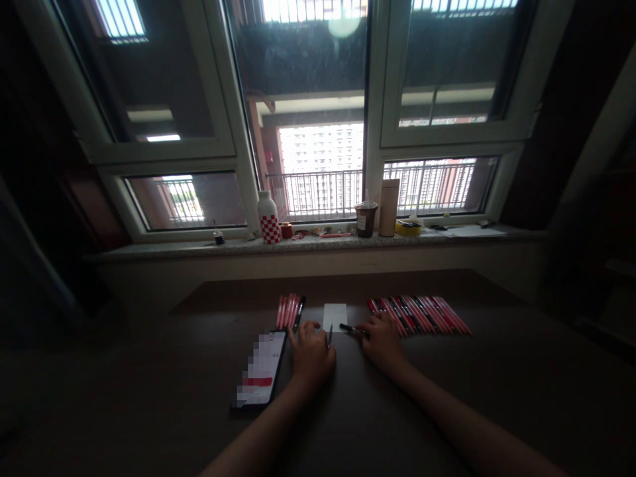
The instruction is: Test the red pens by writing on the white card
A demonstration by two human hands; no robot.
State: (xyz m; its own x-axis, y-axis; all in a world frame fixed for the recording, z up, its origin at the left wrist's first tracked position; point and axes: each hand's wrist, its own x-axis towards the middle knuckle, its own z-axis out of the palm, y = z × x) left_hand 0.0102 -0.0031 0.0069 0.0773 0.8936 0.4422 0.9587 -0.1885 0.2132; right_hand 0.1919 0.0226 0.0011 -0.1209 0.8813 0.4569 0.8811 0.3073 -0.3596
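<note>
1. I see a dark table (149,397) under a wide window (308,99).
2. Daylight comes through the panes; the room is dim.
3. A stone sill (173,250) holds bottles and a cup.

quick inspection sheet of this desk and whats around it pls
surface: dark wooden table, dim light
job's things: small white paper slip at the far middle; a few red pens left of it; long row of red and black pens right of it
clutter: phone, screen lit, beside the left hand
hands: left hand holds a dark pen part; right hand holds a black pen by the slip
cables: nothing seen
surroundings: stone windowsill with a red-checked white bottle, lidded drink cup, tall tumbler, yellow tape roll; large windows facing buildings
</note>
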